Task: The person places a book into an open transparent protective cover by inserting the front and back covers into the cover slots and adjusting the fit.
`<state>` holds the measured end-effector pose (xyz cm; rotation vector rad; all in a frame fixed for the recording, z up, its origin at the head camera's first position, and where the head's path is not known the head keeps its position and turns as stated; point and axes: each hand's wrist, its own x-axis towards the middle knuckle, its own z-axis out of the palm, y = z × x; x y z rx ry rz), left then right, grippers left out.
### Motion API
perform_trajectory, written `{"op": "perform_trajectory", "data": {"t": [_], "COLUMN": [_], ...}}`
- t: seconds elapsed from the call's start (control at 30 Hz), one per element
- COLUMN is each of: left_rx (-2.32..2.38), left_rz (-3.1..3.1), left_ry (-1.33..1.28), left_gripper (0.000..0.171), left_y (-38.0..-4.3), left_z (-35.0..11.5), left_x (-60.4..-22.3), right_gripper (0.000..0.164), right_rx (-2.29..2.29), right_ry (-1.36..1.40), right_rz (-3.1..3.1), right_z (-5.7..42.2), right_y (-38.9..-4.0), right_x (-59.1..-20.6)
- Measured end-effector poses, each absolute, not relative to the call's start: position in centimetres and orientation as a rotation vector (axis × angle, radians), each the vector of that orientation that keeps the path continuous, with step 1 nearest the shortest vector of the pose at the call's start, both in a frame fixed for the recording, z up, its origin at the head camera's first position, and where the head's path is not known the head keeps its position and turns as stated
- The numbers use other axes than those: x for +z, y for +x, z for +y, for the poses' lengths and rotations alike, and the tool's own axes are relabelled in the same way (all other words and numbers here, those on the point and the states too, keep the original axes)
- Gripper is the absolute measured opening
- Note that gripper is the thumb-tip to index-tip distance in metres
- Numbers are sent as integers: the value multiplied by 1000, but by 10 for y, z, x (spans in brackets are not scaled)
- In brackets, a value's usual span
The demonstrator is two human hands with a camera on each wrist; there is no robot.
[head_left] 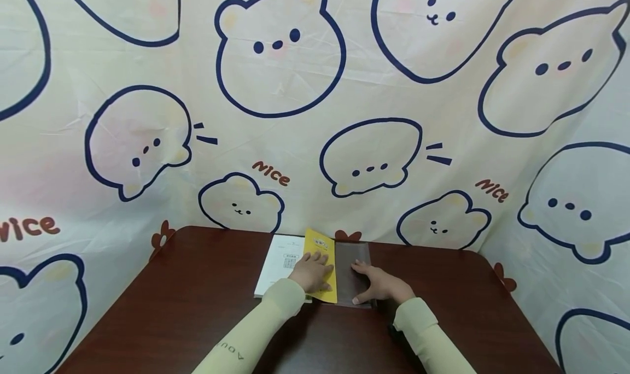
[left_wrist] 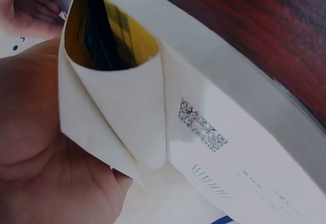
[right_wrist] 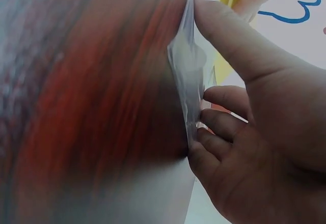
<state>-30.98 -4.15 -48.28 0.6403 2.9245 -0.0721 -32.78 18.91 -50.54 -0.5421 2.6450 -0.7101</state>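
A white book [head_left: 275, 270] with a printed code lies near the table's far edge. Its yellow cover flap [head_left: 328, 248] is folded out to the right, and my left hand [head_left: 311, 271] rests on it with fingers spread. In the left wrist view the flap's white side [left_wrist: 125, 102] bends into a loop beside the book. Right of the yellow flap lies a clear plastic sheet [head_left: 348, 275]. My right hand [head_left: 386, 285] touches that sheet, thumb and fingers apart. The right wrist view shows the plastic edge [right_wrist: 187, 76] lifted slightly along the fingers.
The dark brown table [head_left: 197, 297] extends around the book on both sides. Behind it hangs a pale curtain [head_left: 280, 144] with bear outlines, meeting the table's back edge and sides.
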Motion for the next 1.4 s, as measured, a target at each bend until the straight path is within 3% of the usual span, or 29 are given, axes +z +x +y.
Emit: {"op": "perform_trajectory", "data": {"t": [1.4], "left_rx": [-83], "left_rz": [2949], "left_ry": [743], "left_gripper": [60], "left_y": [-311], "left_z": [-38], "left_x": [-488], "right_gripper": [92], "right_rx": [-716], "right_ry": [-573], "right_rz": [2622], "right_z": [193], "right_y": [-329], "right_x": [-506]}}
